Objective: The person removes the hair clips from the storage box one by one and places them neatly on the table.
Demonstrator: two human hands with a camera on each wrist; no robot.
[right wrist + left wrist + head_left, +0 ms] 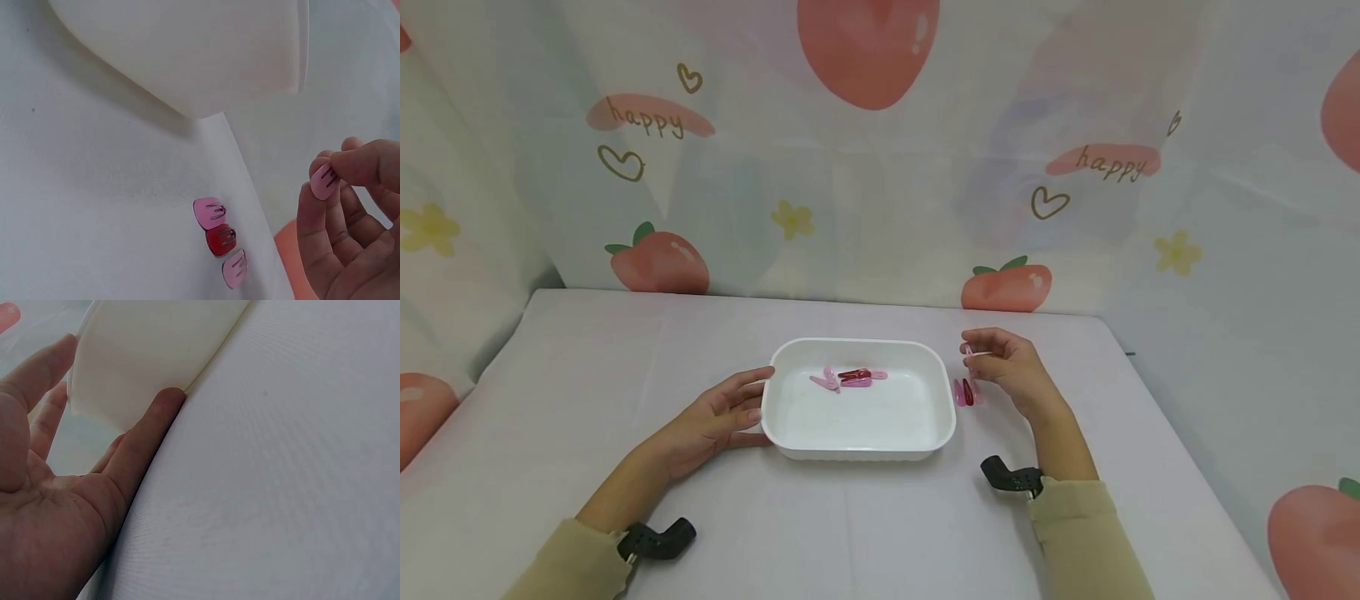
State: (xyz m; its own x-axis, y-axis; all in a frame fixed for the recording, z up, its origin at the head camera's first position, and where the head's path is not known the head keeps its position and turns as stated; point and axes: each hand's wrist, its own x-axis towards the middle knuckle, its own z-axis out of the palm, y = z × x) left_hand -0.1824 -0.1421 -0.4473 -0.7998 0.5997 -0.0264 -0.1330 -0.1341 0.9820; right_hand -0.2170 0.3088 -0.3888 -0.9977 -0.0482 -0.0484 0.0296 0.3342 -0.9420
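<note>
Peach-print cloth (880, 250) backs the bench (842, 525) as the right hand (1006, 360) pinches a pink clip (324, 185) right of the tray (865, 427), near three others (219, 241); the left hand (711, 422), fingers spread, touches the tray. A slack pinch could drop the clip.

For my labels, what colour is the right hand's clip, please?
The held clip is pink, clearest in the right wrist view.

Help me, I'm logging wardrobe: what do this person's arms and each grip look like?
The left sleeve and right sleeve are a plain light khaki, ending partway down the forearms. By the left cuff sits a black, elbow-shaped device; a matching black device sits by the right. The left grip and right grip wear no gloves.
</note>
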